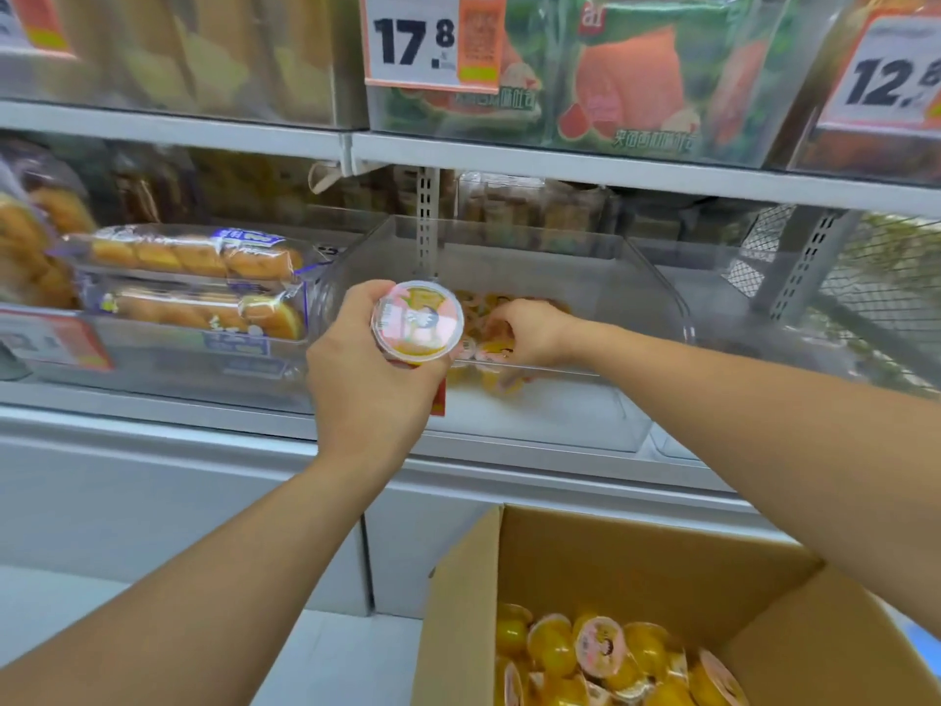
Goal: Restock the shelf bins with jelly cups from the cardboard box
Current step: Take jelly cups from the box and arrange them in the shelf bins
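a: what's at nine o'clock from the hands?

b: i see bread packs point(193, 257) stacked in the neighbouring bin, lying lengthwise left to right.

a: and the left hand?

b: my left hand point(366, 369) grips a jelly cup point(418, 321), fingers curled round its body. the cup is tipped so its pink printed lid faces me and slightly up; its axis runs lid-to-base away from me toward the shelf. it sits just in front of the clear bin point(657, 298).

a: the right hand?

b: at three o'clock from that cup, my right hand point(529, 331) reaches over the bin's front wall, fingers curled down among the jelly cups in the bin point(476, 300). i cannot tell whether it is pinching one.

a: the supply?

b: at five o'clock, the cardboard box point(585, 557) stands open, with the boxed cups point(601, 649) lying at mixed angles, some lids up, some on their sides.
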